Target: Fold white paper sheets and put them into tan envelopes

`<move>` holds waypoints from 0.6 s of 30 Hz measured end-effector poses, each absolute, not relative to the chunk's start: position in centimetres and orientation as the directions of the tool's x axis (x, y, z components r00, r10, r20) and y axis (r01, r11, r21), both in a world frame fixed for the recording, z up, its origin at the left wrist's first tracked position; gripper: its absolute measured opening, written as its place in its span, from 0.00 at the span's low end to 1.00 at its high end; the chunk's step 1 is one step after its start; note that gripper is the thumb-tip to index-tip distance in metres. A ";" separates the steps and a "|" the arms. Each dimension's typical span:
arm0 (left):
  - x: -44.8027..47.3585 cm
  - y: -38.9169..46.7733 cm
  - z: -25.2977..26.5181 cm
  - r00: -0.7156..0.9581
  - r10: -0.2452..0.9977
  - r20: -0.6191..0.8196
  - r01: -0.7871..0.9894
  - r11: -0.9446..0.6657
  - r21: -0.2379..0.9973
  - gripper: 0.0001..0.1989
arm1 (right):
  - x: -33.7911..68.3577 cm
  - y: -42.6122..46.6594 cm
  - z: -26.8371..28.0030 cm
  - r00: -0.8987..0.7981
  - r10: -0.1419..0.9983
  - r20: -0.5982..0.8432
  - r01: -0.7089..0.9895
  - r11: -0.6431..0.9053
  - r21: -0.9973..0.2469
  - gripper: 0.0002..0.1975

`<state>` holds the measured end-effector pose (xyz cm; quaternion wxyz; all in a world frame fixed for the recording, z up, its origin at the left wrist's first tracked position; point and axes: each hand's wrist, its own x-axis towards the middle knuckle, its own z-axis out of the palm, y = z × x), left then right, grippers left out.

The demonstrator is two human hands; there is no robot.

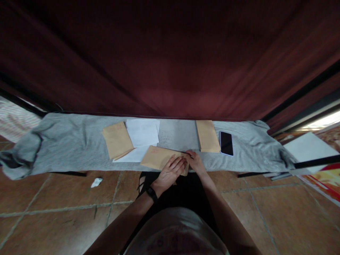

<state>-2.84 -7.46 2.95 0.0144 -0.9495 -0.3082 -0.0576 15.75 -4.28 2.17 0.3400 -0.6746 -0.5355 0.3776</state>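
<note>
A brown paper envelope [154,157] with small red print lies slanted at the front edge of the cloth-covered surface, in front of my body. Across its right half rests my left hand [172,170], fingers stretched out and lying flat on the paper; a dark band circles that wrist. My right hand [195,162] is at the envelope's right end, its fingers curled in at the edge and partly hidden. Left of them, a small stack of brown envelopes [117,140] overlaps white paper sheets [142,131]. Another brown envelope stack [208,136] lies to the right.
A phone [226,143] with a dark screen lies beside the right stack. Grey cloth [177,131] covers the narrow surface, with a dark red curtain [170,71] behind it. A crumpled white scrap [96,182] is on the tiled floor [66,223]. Dark bars flank both sides.
</note>
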 end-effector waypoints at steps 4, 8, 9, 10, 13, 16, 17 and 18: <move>-2.4 -7.8 4.8 0.858 0.492 0.147 0.493 -0.870 0.032 0.26 | 16.6 -4.4 1.7 0.092 0.980 -0.177 0.326 -0.197 -0.925 0.13; -3.3 -6.6 5.6 0.796 0.580 0.173 0.575 -0.814 0.082 0.28 | 18.0 -5.2 1.7 0.193 0.960 -0.205 0.127 -0.231 -0.965 0.20; -3.5 -6.1 5.5 0.758 0.625 0.186 0.619 -0.780 0.098 0.29 | 18.3 -5.4 1.7 0.223 0.951 -0.216 0.072 -0.237 -0.969 0.21; -3.7 -5.7 5.2 0.712 0.672 0.200 0.663 -0.739 0.120 0.31 | 18.4 -5.6 1.7 0.252 0.940 -0.232 0.013 -0.243 -0.970 0.22; -3.8 -5.1 3.8 0.554 0.796 0.243 0.754 -0.604 0.260 0.32 | 18.1 -6.1 1.3 0.309 0.907 -0.284 -0.133 -0.255 -0.958 0.22; -3.2 -5.3 1.9 0.464 0.850 0.250 0.722 -0.526 0.450 0.30 | 17.1 -6.4 0.6 0.316 0.895 -0.316 -0.161 -0.278 -0.947 0.23; -3.1 -5.4 1.3 0.449 0.857 0.251 0.698 -0.512 0.500 0.29 | 16.7 -6.4 0.4 0.314 0.894 -0.320 -0.154 -0.285 -0.946 0.22; -3.0 -5.5 0.8 0.431 0.865 0.255 0.679 -0.497 0.540 0.28 | 16.5 -6.4 0.2 0.311 0.894 -0.323 -0.145 -0.291 -0.946 0.22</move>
